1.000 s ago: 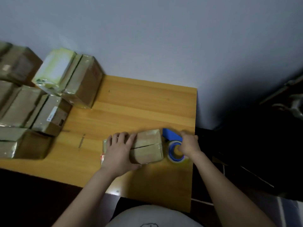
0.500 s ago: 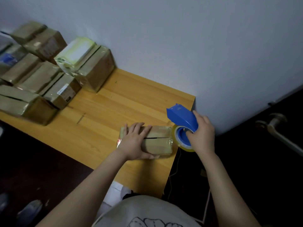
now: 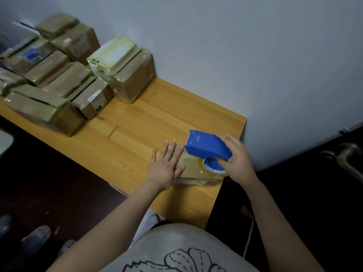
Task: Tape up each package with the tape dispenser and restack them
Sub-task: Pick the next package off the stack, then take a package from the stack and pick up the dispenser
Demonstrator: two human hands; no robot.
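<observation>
A small brown cardboard package (image 3: pixel 193 170) lies near the right front corner of the wooden table (image 3: pixel 149 122). My left hand (image 3: pixel 166 166) lies flat on its left half with straight, spread fingers. My right hand (image 3: pixel 236 159) grips a blue tape dispenser (image 3: pixel 206 147) with a roll of clear tape, held over the package's right part, its blade end pointing left and away from me. The package's right end is hidden under the dispenser.
Several brown taped packages (image 3: pixel 59 83) are stacked at the table's far left, one with a pale yellow-white top (image 3: pixel 114 53). A grey wall runs behind the table. The table's right edge drops to a dark floor; a metal handle (image 3: pixel 345 160) shows at far right.
My right hand has lifted the dispenser from beside the package's right end onto its top. My left hand's fingers have straightened. The camera has swung right.
</observation>
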